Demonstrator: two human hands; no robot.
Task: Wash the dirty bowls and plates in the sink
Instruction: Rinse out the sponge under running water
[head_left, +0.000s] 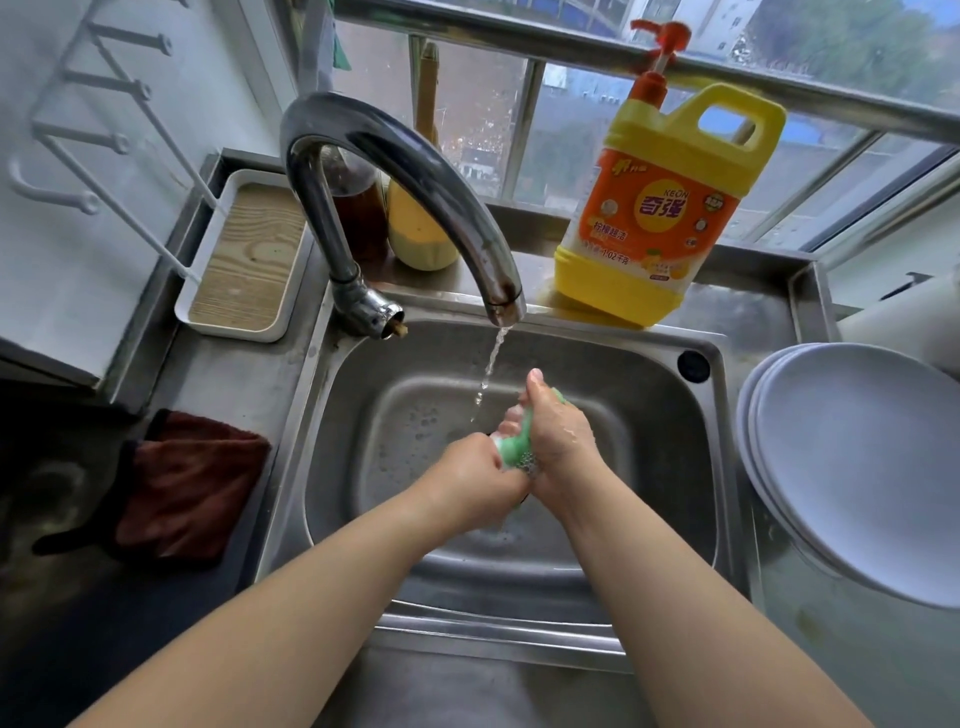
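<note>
Over the middle of the steel sink (649, 519), both my hands squeeze a green sponge (516, 451) with foam on it. My left hand (475, 475) grips its lower end and my right hand (553, 431) wraps around its upper part. A thin stream of water runs from the curved tap (415, 171) just left of my hands. A stack of white plates (857, 467) rests on the counter at the sink's right. No dishes show inside the sink.
A yellow dish-soap bottle (660, 208) with an orange pump stands on the ledge behind the sink. A brown cloth (192, 483) lies on the left counter. A white tray with a wooden insert (249, 254) sits back left, two bottles (395, 218) behind the tap.
</note>
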